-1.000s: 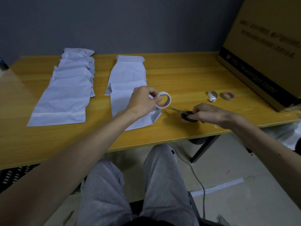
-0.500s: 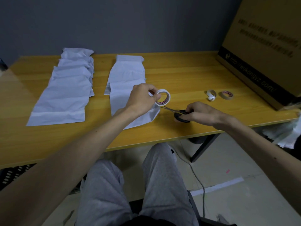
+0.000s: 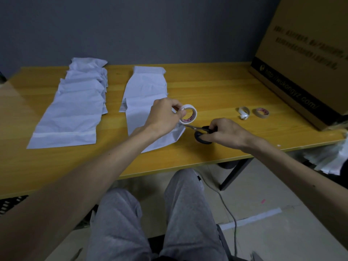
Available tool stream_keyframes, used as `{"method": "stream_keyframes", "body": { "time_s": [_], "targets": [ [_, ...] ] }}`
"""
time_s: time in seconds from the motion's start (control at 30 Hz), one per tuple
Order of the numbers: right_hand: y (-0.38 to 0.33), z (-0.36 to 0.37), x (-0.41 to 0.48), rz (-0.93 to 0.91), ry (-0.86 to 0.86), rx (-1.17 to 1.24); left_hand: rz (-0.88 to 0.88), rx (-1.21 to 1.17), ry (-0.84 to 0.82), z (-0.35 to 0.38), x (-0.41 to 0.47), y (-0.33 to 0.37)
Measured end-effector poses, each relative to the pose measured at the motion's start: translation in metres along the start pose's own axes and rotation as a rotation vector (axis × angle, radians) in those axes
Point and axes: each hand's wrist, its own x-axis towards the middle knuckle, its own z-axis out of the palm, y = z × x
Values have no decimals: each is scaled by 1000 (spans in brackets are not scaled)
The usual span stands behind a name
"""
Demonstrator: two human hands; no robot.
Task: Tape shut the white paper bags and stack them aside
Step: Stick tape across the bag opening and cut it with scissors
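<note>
My left hand [image 3: 163, 117] holds a white tape roll [image 3: 189, 116] upright just above the near white paper bag [image 3: 139, 117], thumb and fingers pinching its rim. My right hand [image 3: 225, 131] grips black-handled scissors [image 3: 202, 131], whose blades point left and reach the underside of the roll. More white bags [image 3: 146, 85] lie overlapped behind the near one. To the left, a row of overlapped white bags [image 3: 73, 108] stretches toward the wall, the nearest with a tape strip across its bottom.
On the wooden table [image 3: 207, 87], right of the scissors, lie a crumpled tape scrap [image 3: 244, 113] and a small brown tape roll [image 3: 262, 113]. A big cardboard box [image 3: 305, 59] fills the right end. Grey-trousered legs and a floor cable show below the table edge.
My right hand has slid the scissors leftward until the blades meet the tape roll. My left hand kept the roll in nearly the same place.
</note>
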Motion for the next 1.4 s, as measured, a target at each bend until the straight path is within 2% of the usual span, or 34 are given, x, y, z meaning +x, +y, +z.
{"method": "stream_keyframes", "body": {
  "time_s": [0.6,1.13,1.4],
  "targets": [
    [-4,10,0,-75,83,-115,-15,-47,26,1,-1,-7],
    [2,9,3,-89,78,-170,-8,-67,11,4,-1,-6],
    [2,10,3,-57,70,-145,-91,-195,39,5,-5,-12]
  ]
}}
